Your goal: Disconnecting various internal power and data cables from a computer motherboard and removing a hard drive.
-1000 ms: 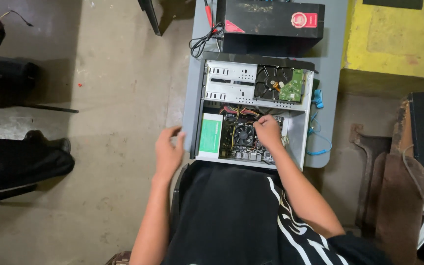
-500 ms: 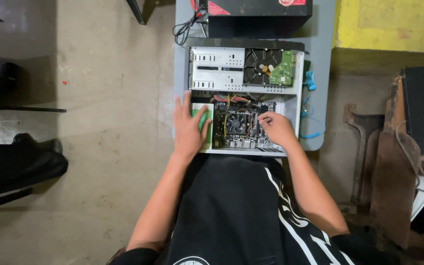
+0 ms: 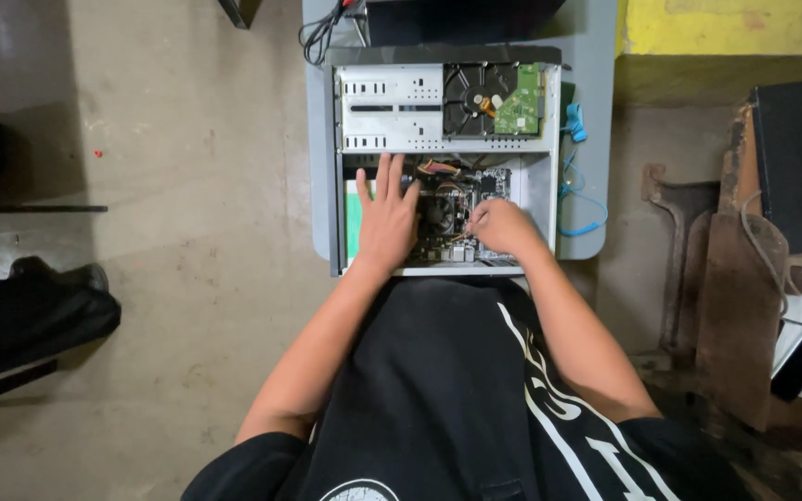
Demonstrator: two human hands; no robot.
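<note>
Open computer case (image 3: 438, 158) lying on its side on a grey bench (image 3: 596, 139), side panel off so the interior faces up toward the person leaning over it. Beyond both hands, the drive cage (image 3: 387, 107) fills the far left of the case, with a bare hard drive (image 3: 498, 97) beside it, circuit board upward. Beneath and between the hands sits the motherboard (image 3: 452, 209), its round cooler fan (image 3: 438, 213) lying between the two. Left hand (image 3: 387, 218) rests flat, fingers spread and released, across the left part of the board and a green panel (image 3: 353, 232) at its edge, apparently to steady the case. Right hand (image 3: 503, 227) is curled with fingertips pinched low on the board's right side; what they grasp, if anything, cannot be told. A blue cable (image 3: 582, 199) trails over the bench just right of the right hand
</note>
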